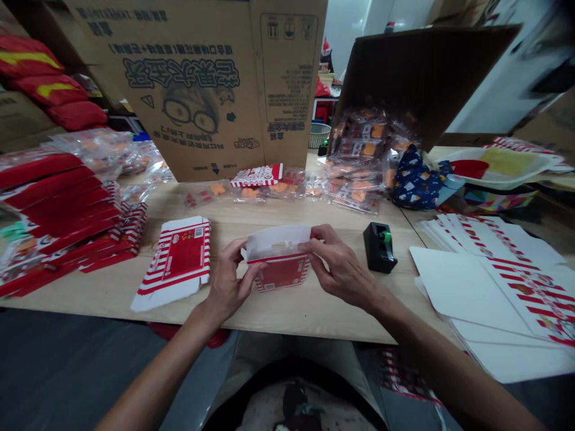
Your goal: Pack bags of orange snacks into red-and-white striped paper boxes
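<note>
A small red-and-white striped box (283,272) stands upright near the table's front edge, its white flap raised at the back and its top open. My left hand (231,278) pinches its left side, thumb on the front face. On its right side, the fingers of my right hand (336,263) are closed at the top edge. The inside shows only partly, with something pale that I cannot make out. Left of my left hand lies a flat striped carton (184,251). A black tape dispenser (380,246) sits right of my right hand.
Red boxes (67,209) are stacked at the left. Behind stand a large cardboard box (202,90) and a tilted open carton (417,78) with clear packets (359,161) spilling out. A striped box (257,175) lies on packets. Flat card sheets (467,293) spread at the right.
</note>
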The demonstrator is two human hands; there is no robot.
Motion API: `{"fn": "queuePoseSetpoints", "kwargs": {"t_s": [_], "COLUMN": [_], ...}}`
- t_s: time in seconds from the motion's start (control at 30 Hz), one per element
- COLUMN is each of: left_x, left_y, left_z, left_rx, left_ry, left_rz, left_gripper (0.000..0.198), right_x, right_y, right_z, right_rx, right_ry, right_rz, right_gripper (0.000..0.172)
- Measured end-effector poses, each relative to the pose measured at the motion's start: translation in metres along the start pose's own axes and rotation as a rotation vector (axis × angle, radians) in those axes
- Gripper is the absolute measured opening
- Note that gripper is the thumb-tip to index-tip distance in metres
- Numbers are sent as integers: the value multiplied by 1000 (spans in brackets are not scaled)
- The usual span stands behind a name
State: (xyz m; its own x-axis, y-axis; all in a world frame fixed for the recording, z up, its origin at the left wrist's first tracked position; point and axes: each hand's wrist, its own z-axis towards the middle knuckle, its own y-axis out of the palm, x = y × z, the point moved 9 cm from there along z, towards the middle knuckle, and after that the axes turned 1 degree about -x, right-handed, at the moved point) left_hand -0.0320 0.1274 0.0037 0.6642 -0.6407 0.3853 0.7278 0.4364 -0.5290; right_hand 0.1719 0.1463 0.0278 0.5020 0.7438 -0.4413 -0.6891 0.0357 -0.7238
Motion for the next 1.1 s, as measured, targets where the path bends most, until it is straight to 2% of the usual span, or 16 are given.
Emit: {"fn": "queuePoseSetpoints", "kwargs": {"t_s": [0.03, 0.07, 0.1, 0.17, 0.23, 0.33, 0.4, 0.47, 0.5, 0.6, 0.67, 0.77, 0.87, 0.93, 1.03, 1.1], "left_x": [-6, -10, -11, -7, 1, 0, -12, -24, -26, -17, -10, -5, -2, 0, 4, 4], "left_y": [-3, -3, 0, 7, 9, 10, 11, 17, 21, 34, 39, 39, 36, 36, 43, 47], "left_z": [-5, -9, -11, -9, -3, 5, 7, 7, 8, 13, 13, 12, 13, 13, 12, 10], "left_rx": [107, 167, 178, 119, 58, 23, 56, 61, 29, -161, -228, -151, -78, -99, -197, -234], "left_ry": [-53, -92, -107, -88, -37, -88, -232, -372, -396, -309, -261, -262, -325, -407, -493, -544], "left_rz": [-70, -119, -144, -136, -142, -259, -412, -564, -613, -713, -811, -873, -777, -748, -811, -802], "left_gripper": [58, 55, 47, 27, 15, 15, 17, 35, 38, 28, 25, 17, 10, 24, 64, 66], "right_x": [3, 6, 9, 15, 19, 27, 38, 46, 46, 38, 30, 18, 11, 7, 1, -2], "right_y": [0, 0, 2, 8, 12, 16, 18, 22, 22, 12, 3, 1, 0, -2, -1, 1], "right_z": [-2, -5, -8, -13, -13, -8, -3, 2, 4, 8, 6, 0, 1, 6, 15, 19], "right_rx": [40, 86, 124, 166, 195, 198, 163, 88, 49, 7, 23, -42, -142, -218, -310, -320], "right_ry": [-14, -28, -39, -53, -71, -30, 69, 145, 143, -1, -146, -295, -284, -227, -205, -229], "right_rz": [41, 78, 108, 147, 169, 254, 388, 504, 527, 418, 275, 93, 55, 83, 83, 27], "right_gripper": [29, 31, 32, 33, 28, 22, 35, 57, 58, 36, 34, 38, 35, 36, 45, 51]}}
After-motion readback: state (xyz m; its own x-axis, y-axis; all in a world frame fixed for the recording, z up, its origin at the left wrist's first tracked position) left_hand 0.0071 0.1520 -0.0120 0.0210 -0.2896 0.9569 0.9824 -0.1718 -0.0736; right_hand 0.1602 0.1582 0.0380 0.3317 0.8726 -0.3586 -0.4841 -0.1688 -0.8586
